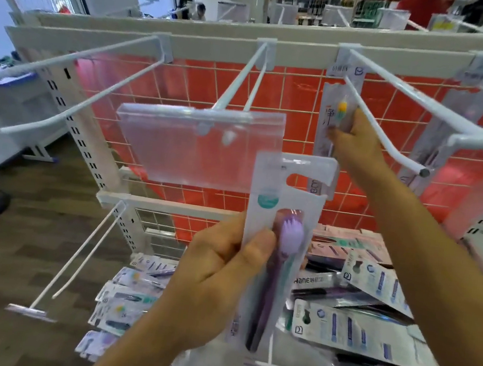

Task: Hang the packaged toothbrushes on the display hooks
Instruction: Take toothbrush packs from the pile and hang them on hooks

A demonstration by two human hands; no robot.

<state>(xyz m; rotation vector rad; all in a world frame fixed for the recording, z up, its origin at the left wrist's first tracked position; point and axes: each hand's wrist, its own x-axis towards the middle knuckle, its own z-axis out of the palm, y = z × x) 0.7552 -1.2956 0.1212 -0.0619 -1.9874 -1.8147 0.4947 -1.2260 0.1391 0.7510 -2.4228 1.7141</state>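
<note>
Red grid backing [204, 81] fills the rack, and the left hand [217, 274] grips a purple toothbrush pack [286, 206] upright, its top edge by the middle hook's [236, 91] clear tag [196, 144], while the right hand [358, 139] pinches a yellow-bristled pack [333, 109] hanging deep on the neighbouring hook [386, 133], open air between the prongs.

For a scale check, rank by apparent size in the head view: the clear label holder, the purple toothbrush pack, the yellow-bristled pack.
Tied first: purple toothbrush pack and clear label holder, roughly alike in area; the pack is nearer the camera, so they are not ranked.
Last: yellow-bristled pack, clearly smallest, though it hangs farther back.
</note>
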